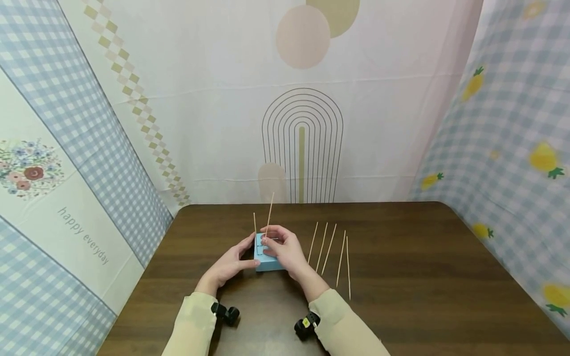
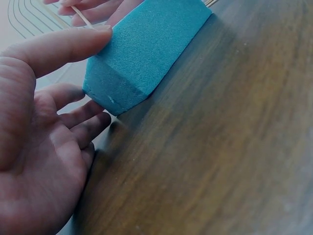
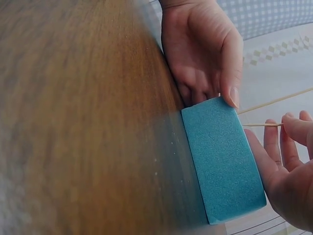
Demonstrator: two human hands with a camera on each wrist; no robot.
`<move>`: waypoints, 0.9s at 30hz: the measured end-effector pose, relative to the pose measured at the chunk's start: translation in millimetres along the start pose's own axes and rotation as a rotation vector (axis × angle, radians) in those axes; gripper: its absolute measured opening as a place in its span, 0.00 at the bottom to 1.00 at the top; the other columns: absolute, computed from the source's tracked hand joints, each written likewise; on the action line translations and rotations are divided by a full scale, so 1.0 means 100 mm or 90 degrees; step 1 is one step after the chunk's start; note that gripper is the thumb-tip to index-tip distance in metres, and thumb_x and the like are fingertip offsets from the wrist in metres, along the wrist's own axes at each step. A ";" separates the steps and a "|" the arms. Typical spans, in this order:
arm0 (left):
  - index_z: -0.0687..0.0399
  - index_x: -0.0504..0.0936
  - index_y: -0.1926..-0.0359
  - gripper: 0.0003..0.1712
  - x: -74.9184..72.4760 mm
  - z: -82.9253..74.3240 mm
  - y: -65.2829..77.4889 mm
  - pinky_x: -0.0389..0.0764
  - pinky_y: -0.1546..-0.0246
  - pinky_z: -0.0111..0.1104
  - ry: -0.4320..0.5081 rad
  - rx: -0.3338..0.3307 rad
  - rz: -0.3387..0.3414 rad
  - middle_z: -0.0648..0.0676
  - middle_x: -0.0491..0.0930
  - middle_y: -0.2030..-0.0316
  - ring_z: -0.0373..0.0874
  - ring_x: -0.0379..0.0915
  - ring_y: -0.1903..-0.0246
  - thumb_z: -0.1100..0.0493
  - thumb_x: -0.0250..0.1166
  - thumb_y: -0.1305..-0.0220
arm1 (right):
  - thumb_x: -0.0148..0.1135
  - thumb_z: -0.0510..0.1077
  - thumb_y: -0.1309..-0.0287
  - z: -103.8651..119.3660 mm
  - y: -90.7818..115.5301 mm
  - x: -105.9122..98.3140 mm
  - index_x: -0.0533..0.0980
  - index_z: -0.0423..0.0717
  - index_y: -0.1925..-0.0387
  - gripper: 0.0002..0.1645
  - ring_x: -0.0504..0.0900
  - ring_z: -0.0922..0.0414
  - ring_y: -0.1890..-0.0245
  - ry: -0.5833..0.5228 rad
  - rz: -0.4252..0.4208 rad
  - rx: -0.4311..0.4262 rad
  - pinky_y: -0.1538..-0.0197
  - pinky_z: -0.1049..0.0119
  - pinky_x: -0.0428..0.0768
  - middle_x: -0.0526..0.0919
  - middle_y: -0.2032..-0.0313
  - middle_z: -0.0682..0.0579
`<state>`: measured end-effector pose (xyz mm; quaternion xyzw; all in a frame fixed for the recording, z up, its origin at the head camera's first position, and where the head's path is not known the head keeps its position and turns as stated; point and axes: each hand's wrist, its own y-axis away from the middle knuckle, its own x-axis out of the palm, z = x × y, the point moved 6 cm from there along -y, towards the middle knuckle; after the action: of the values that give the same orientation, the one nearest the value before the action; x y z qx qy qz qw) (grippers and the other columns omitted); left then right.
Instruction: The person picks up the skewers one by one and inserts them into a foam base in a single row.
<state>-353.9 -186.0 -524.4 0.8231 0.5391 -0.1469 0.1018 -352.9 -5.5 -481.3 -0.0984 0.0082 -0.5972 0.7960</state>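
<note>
A light blue foam-like block (image 1: 268, 265) sits on the table, its lined top facing up. My left hand (image 1: 229, 264) holds the block's left end, the thumb at the front edge and the fingers along the side. One thin wooden stick (image 1: 255, 221) stands upright at the block's back left corner. Above the block's top, my right hand (image 1: 288, 253) pinches a second wooden stick (image 1: 270, 210) between thumb and fingers. In the right wrist view this pinched stick (image 3: 257, 125) runs down to the block's top edge; its lower tip is hidden.
Several loose wooden sticks (image 1: 328, 249) lie side by side on the brown wooden table (image 1: 401, 277), right of my right hand. A patterned white cloth (image 1: 213, 123) hangs behind the table's far edge, with checked cloths at both sides.
</note>
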 end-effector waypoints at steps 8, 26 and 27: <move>0.54 0.53 0.14 0.54 0.05 0.05 0.01 0.46 0.21 0.61 -0.001 0.000 0.002 0.59 0.51 0.16 0.59 0.42 0.17 0.55 0.74 0.30 | 0.67 0.35 0.27 -0.10 0.01 -0.03 0.81 0.33 0.41 0.17 0.87 0.55 0.52 0.010 0.004 -0.003 0.45 0.43 0.85 0.85 0.53 0.43; 0.57 0.52 0.14 0.54 0.00 0.02 -0.01 0.46 0.21 0.60 -0.001 0.010 0.009 0.59 0.50 0.15 0.60 0.41 0.17 0.56 0.74 0.30 | 0.70 0.36 0.30 -0.07 -0.03 -0.01 0.86 0.39 0.48 0.11 0.86 0.57 0.55 0.112 0.031 -0.026 0.49 0.64 0.86 0.89 0.55 0.46; 0.56 0.52 0.14 0.54 -0.01 0.01 -0.02 0.46 0.21 0.60 -0.004 0.011 0.010 0.59 0.50 0.15 0.59 0.41 0.17 0.56 0.74 0.30 | 0.70 0.37 0.30 -0.06 -0.03 -0.01 0.86 0.39 0.48 0.11 0.86 0.57 0.56 0.124 0.031 -0.031 0.50 0.65 0.86 0.89 0.55 0.47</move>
<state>-355.8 -186.1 -524.7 0.8274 0.5313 -0.1536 0.0977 -357.2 -6.3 -486.7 -0.0590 0.1025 -0.5841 0.8030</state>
